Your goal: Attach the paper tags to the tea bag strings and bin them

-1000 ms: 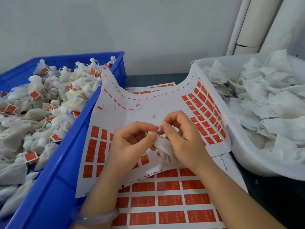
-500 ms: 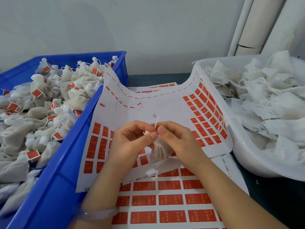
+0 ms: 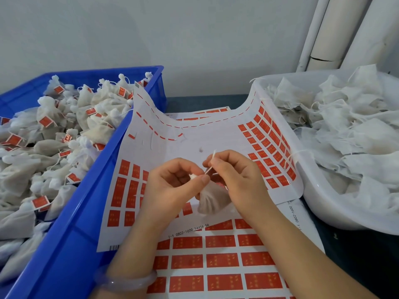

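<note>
A small white tea bag hangs between my hands over a sheet of red tags. My left hand pinches the bag's gathered neck between thumb and fingers. My right hand pinches the white string, which runs taut from the neck up past my fingertips. The blue bin on the left holds several tagged tea bags. The white tub on the right holds a heap of untagged bags.
More sheets of red tags lie flat beneath my forearms. The top sheet curls up against the bin and the tub. A grey wall and white pipes stand behind. Dark table shows at the lower right.
My right hand has drawn the string out and upward from the bag's neck, so it now stands taut. The bag has dropped lower and shows more between my hands.
</note>
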The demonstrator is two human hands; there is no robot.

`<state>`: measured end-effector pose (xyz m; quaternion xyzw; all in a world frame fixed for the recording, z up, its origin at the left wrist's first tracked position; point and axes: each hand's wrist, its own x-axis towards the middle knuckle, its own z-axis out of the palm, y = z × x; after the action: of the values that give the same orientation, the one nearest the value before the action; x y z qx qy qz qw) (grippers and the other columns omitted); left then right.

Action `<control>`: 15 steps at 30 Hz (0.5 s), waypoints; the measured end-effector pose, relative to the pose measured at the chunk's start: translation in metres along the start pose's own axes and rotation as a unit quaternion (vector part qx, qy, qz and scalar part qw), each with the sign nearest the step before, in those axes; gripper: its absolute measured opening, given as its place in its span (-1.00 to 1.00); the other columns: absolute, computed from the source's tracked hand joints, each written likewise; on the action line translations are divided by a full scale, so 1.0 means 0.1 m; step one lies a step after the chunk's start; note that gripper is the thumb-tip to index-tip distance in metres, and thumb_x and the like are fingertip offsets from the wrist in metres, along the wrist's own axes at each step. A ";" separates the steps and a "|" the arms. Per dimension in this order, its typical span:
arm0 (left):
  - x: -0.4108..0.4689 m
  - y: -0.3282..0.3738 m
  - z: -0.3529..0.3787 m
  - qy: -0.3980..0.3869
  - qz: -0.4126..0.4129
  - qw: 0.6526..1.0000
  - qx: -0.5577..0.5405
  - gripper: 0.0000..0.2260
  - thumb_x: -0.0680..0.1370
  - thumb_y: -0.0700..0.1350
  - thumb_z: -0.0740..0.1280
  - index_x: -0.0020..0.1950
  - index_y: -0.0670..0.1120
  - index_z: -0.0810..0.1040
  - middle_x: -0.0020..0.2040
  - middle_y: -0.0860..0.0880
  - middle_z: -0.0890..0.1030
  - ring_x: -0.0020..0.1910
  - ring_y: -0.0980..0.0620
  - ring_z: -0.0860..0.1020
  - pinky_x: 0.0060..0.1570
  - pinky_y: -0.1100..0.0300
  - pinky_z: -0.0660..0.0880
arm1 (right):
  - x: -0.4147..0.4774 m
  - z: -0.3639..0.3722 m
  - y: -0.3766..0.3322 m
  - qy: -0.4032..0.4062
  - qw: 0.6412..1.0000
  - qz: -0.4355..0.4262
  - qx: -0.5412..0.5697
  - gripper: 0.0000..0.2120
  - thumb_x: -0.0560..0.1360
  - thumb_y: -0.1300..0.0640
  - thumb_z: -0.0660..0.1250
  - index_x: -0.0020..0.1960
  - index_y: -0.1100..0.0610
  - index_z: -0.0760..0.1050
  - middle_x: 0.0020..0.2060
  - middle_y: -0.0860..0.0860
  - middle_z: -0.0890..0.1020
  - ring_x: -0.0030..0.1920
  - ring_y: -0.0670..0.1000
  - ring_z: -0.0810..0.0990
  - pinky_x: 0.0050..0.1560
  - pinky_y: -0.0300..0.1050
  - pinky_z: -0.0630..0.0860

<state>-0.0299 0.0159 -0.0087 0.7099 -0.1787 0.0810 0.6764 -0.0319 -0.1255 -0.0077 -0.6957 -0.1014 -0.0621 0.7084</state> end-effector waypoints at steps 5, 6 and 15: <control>0.00 -0.04 0.01 0.034 -0.016 0.999 0.022 -0.93 0.25 0.00 0.36 -0.31 0.09 0.62 -0.35 0.05 0.60 -0.38 0.08 0.53 -0.36 0.29 0.52 | 0.01 0.02 0.01 0.003 0.999 0.023 0.029 -0.81 0.55 0.13 0.19 -0.18 0.04 0.53 -0.32 -0.11 0.62 -0.25 -0.12 0.60 -0.18 -0.23 0.56; 0.00 -0.04 0.01 0.035 -0.016 0.999 0.024 -0.93 0.25 0.00 0.36 -0.31 0.10 0.62 -0.35 0.05 0.60 -0.38 0.08 0.52 -0.36 0.29 0.52 | 0.01 0.01 0.01 0.003 0.999 0.025 0.046 -0.78 0.56 0.15 0.18 -0.20 0.02 0.54 -0.31 -0.10 0.62 -0.26 -0.12 0.59 -0.22 -0.27 0.53; 0.00 -0.01 0.03 0.040 0.008 0.994 0.103 -0.87 0.36 -0.21 0.31 -0.25 0.02 0.57 -0.37 0.07 0.58 -0.47 0.08 0.46 -0.47 0.31 0.42 | 0.02 0.03 0.02 -0.059 0.975 0.048 0.207 -0.62 0.59 0.20 0.12 -0.30 -0.03 0.56 -0.28 0.01 0.65 -0.40 -0.09 0.52 -0.38 -0.26 0.47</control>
<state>-0.0299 0.0132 -0.0099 0.7706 -0.1479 0.1322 0.6056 -0.0294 -0.1224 -0.0095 -0.5407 -0.1200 0.0353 0.8319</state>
